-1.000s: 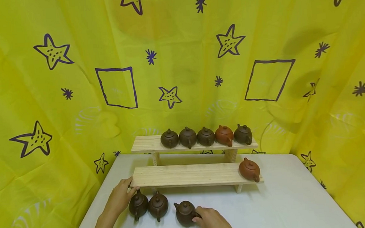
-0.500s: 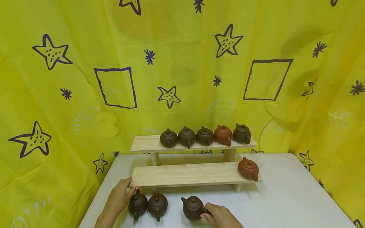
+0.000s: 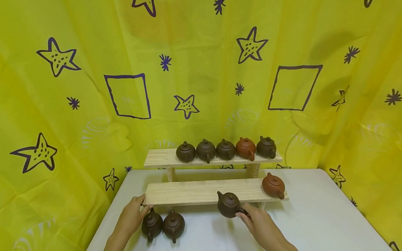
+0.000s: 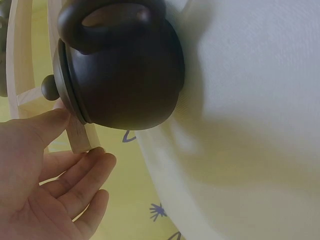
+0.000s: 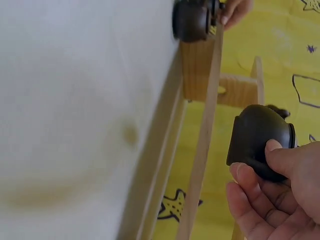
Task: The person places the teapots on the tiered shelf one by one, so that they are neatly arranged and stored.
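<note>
My right hand (image 3: 262,223) pinches a dark brown teapot (image 3: 228,205) by its handle. The pot is raised off the table and overlaps the front edge of the lower wooden shelf (image 3: 198,192) in the head view, its spout toward the upper left. In the right wrist view, thumb and fingers close round the handle of this teapot (image 5: 257,132). My left hand (image 3: 130,218) holds the left end of the lower shelf, thumb and fingertips at the board end (image 4: 82,137). Just beside it, a dark teapot (image 3: 152,225) stands on the table, with another dark teapot (image 3: 173,225) to its right.
A reddish teapot (image 3: 273,185) sits at the right end of the lower shelf. Behind, the higher shelf (image 3: 159,157) bears several dark teapots and one reddish teapot (image 3: 246,149). A white table (image 3: 317,218) lies under both shelves, and a yellow curtain (image 3: 202,33) encloses it.
My right hand has lifted the dark teapot from the table and carried it right and forward to the lower shelf's front edge. The left hand stays at the shelf end.
</note>
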{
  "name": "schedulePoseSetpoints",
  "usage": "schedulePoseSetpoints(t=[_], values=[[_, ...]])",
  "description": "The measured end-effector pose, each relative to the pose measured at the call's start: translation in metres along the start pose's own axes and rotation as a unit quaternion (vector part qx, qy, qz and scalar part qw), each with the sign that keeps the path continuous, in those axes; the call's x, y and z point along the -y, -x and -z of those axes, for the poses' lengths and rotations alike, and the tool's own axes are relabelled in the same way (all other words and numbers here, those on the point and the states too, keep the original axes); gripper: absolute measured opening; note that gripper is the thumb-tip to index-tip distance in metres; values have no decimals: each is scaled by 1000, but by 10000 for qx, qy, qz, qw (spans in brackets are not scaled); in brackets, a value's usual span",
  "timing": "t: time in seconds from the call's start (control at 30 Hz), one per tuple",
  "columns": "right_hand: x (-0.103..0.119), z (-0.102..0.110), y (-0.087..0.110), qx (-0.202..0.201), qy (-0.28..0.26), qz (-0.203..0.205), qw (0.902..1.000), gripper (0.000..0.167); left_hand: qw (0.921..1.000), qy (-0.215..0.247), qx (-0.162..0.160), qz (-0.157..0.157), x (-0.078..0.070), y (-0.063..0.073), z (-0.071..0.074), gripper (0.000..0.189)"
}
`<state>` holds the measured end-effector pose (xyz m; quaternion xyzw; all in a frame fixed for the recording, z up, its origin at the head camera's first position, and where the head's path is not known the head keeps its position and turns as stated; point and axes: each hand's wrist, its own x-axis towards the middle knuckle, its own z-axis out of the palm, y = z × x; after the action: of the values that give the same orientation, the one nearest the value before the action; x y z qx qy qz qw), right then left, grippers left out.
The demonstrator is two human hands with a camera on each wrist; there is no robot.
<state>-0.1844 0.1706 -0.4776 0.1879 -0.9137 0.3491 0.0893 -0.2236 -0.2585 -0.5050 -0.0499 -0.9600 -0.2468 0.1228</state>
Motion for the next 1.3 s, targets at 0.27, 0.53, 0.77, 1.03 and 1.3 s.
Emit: schedulePoseSetpoints(t=[0.27,0.53,0.77,1.03,1.3], values=[[-18,19,-14,-561,403,-358,9970,18,10000,-19,-23,-7,1,0,0,56],[-37,26,-22,-982,637,-263,9928,25,10000,-53,-61,-59,1,-1,0,56],[-45,25,-28,-1264,859,-266,9879,24,10000,-33,29,34,1,-1,0,57],[-50,23,-30,-1334,969,-400,9855,27,10000,1,66,26,0,-2,0,56],[-53,20,-34,-1336,976,-569,9846,28,10000,-5,67,27,1,-1,0,56]])
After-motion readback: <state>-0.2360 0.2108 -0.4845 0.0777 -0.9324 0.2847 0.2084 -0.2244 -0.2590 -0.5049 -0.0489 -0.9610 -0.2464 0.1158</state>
